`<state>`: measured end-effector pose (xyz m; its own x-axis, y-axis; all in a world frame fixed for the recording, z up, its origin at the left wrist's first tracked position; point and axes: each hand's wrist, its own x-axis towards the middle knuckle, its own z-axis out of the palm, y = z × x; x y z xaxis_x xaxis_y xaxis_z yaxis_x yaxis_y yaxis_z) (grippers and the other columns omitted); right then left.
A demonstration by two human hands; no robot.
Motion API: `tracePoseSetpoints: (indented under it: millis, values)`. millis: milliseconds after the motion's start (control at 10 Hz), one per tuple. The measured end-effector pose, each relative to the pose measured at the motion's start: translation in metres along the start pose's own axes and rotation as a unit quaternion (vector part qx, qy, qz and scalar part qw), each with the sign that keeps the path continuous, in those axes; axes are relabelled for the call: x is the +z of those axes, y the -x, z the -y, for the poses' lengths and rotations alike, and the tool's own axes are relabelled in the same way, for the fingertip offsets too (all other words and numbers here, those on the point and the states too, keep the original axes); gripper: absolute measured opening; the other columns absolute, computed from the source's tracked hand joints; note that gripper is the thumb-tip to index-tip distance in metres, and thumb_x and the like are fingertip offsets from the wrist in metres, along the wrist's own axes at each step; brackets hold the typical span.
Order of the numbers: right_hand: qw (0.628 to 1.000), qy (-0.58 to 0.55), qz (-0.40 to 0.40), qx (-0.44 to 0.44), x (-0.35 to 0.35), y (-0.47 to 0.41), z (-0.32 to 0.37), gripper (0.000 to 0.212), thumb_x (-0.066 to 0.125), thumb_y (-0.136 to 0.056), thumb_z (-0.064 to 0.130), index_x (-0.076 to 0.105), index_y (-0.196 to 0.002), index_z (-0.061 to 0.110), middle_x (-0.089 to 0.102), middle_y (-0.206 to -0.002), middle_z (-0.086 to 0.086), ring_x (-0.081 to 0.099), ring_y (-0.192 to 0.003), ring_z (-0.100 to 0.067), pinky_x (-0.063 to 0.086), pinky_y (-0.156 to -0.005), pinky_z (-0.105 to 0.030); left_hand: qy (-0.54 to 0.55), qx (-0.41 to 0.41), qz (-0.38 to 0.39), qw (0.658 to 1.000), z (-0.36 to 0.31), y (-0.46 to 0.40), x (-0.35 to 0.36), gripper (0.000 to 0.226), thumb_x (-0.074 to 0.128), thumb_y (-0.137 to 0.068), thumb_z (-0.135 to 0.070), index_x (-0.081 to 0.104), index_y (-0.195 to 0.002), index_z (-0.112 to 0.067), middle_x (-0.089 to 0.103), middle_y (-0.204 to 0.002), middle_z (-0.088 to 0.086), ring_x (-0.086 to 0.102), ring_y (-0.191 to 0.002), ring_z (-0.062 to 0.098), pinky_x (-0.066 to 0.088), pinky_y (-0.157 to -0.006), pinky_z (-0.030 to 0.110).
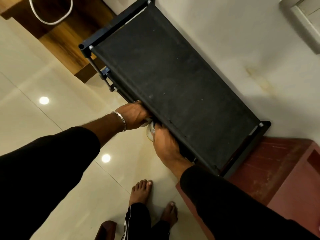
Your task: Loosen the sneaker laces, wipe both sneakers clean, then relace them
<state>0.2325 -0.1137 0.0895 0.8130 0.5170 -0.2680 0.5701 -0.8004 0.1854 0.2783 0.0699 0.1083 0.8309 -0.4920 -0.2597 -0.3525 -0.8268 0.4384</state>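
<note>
Fingers of both hands reach under shoe rack (173, 75) top shelf, hidden there; cannot tell grasp. Left hand (134, 116), right hand (166, 146) flank pale sneaker (150, 131) at rack's front edge, likely pulling it out for lace-loosening.

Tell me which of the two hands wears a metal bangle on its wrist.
The left hand, the one further from the red stool, has the silver bangle on its wrist. The right hand has a bare wrist above its black sleeve.

Dim, warm light; glare spots on floor (52, 108) (edges soft, warped).
</note>
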Motion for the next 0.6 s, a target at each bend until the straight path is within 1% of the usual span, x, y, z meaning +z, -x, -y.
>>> tracePoseSetpoints:
  millis: [100, 200, 300, 400, 500, 600]
  values:
    - [0.999, -0.007, -0.022, 0.034, 0.003, -0.001, 0.000, 0.019, 0.071, -0.088, 0.033, 0.068, -0.100, 0.018, 0.067, -0.078, 0.001, 0.063, -0.067, -0.011, 0.051, -0.068, -0.020, -0.034, -0.047, 0.053, 0.997, -0.005, -0.007, 0.002, 0.034, 0.058, -0.095, -0.024, 0.061, -0.124, -0.008, 0.065, -0.120, 0.017, 0.061, -0.109, 0.037, 0.052, -0.094, 0.043]
    - [0.998, -0.029, -0.035, 0.035, 0.000, 0.004, 0.001, 0.021, 0.077, -0.080, 0.038, 0.071, -0.092, 0.021, 0.066, -0.072, 0.004, 0.060, -0.060, -0.008, 0.051, -0.060, -0.018, -0.060, -0.061, 0.079, 0.993, -0.010, -0.009, 0.003, 0.034, 0.055, -0.097, -0.025, 0.059, -0.126, -0.008, 0.063, -0.126, 0.016, 0.056, -0.118, 0.036, 0.046, -0.102, 0.042]
    - [0.999, -0.027, 0.001, 0.028, -0.014, 0.012, -0.003, 0.028, 0.074, -0.081, 0.044, 0.070, -0.099, 0.023, 0.068, -0.078, 0.005, 0.062, -0.064, -0.005, 0.053, -0.064, -0.017, -0.098, -0.067, 0.098, 0.988, -0.021, -0.005, -0.002, 0.047, 0.063, -0.093, -0.030, 0.053, -0.136, -0.014, 0.052, -0.142, 0.011, 0.041, -0.135, 0.033, 0.036, -0.113, 0.040]
    - [0.998, -0.055, 0.023, 0.035, -0.023, 0.011, -0.003, 0.034, 0.067, -0.088, 0.039, 0.064, -0.115, 0.019, 0.070, -0.093, 0.001, 0.066, -0.079, -0.010, 0.056, -0.076, -0.022, -0.093, -0.087, 0.111, 0.986, -0.028, 0.002, -0.009, 0.060, 0.065, -0.091, -0.034, 0.043, -0.143, -0.012, 0.044, -0.149, 0.011, 0.034, -0.140, 0.031, 0.032, -0.115, 0.039]
    - [0.975, -0.207, 0.039, 0.076, -0.050, 0.021, -0.003, 0.053, 0.068, -0.088, 0.023, 0.049, -0.136, 0.009, 0.065, -0.120, -0.012, 0.066, -0.102, -0.025, 0.056, -0.091, -0.037, -0.057, -0.096, 0.078, 0.991, -0.049, 0.021, -0.021, 0.065, 0.064, -0.091, -0.034, 0.038, -0.145, -0.010, 0.040, -0.152, 0.011, 0.036, -0.141, 0.028, 0.038, -0.110, 0.035]
    - [0.962, -0.262, 0.038, 0.072, -0.066, 0.034, 0.002, 0.056, 0.066, -0.089, 0.020, 0.044, -0.140, 0.009, 0.060, -0.128, -0.012, 0.064, -0.109, -0.029, 0.055, -0.092, -0.040, -0.045, -0.082, 0.039, 0.995, -0.067, 0.035, -0.028, 0.055, 0.062, -0.091, -0.031, 0.046, -0.141, -0.014, 0.047, -0.148, 0.007, 0.044, -0.136, 0.026, 0.045, -0.102, 0.036]
